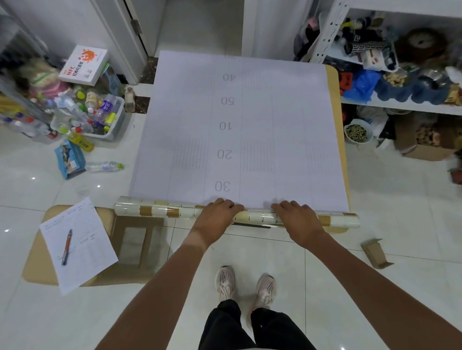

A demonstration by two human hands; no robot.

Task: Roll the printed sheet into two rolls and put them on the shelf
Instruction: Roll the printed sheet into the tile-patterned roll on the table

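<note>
Both hands, the left hand (218, 212) and right hand (296, 216), curl over the partly rolled printed sheet (238, 126) at centre frame, gripping its roll (156, 209), while at upper left a white bin (115, 127) holds plastic bottles (98, 112), and the shelf (408, 104) stands at upper right.
</note>
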